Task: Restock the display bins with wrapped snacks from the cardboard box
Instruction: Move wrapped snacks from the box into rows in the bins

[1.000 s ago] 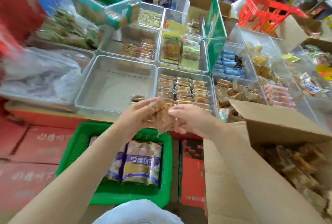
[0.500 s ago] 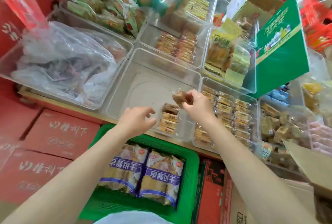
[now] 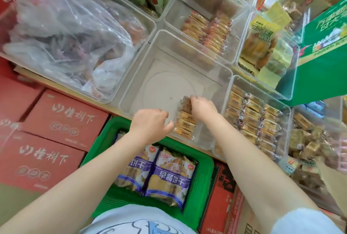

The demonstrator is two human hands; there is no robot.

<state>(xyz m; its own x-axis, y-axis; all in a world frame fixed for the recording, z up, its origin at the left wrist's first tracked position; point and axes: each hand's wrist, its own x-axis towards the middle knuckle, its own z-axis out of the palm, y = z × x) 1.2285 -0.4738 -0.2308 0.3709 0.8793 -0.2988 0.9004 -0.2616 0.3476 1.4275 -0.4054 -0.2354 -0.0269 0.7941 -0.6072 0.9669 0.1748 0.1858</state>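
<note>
Covering the top snack (image 3: 185,102), the right hand (image 3: 201,108) hides its grip.

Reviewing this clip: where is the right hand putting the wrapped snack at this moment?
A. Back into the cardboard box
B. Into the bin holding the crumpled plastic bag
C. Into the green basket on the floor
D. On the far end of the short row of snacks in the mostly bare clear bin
D: the right hand pinches a wrapped snack at the far end of the short row inside the clear bin.
</note>
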